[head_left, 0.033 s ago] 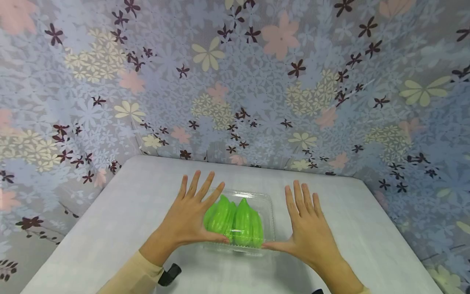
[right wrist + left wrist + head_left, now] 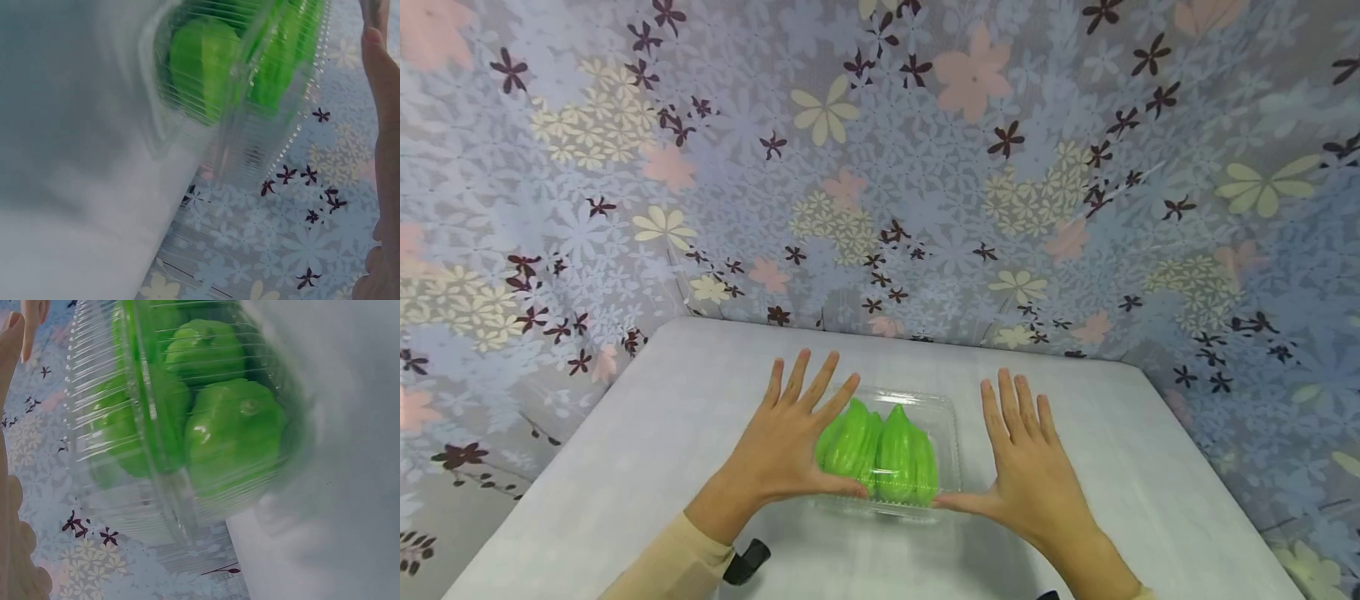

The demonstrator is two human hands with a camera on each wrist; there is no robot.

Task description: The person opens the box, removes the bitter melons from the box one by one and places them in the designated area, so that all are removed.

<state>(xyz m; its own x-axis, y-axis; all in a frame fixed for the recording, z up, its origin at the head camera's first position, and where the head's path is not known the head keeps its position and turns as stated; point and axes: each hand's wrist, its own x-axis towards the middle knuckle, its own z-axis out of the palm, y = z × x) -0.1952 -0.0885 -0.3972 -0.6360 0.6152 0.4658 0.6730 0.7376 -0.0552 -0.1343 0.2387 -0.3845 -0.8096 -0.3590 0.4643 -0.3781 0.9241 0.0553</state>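
Note:
A clear plastic clamshell box (image 2: pixel 949 433) sits on the white table, with its lid down. Inside lie several glossy green, ribbed fruits or vegetables (image 2: pixel 897 454) with pointed tips; their exact kind is unclear. My left hand (image 2: pixel 778 454) is spread flat over the box's left side, its thumb over the front edge. My right hand (image 2: pixel 1030 479) spreads its fingers to the right of the box, thumb reaching toward the front right corner. Both wrist views show a gap between the hands and the box (image 2: pixel 181 506), so they appear to hover above it. Neither hand holds anything.
The white tabletop (image 2: pixel 647 433) extends around the box on all sides. Behind it rises a wall covering (image 2: pixel 895 208) with a flower pattern. A black strap piece (image 2: pixel 747 562) shows at the left wrist.

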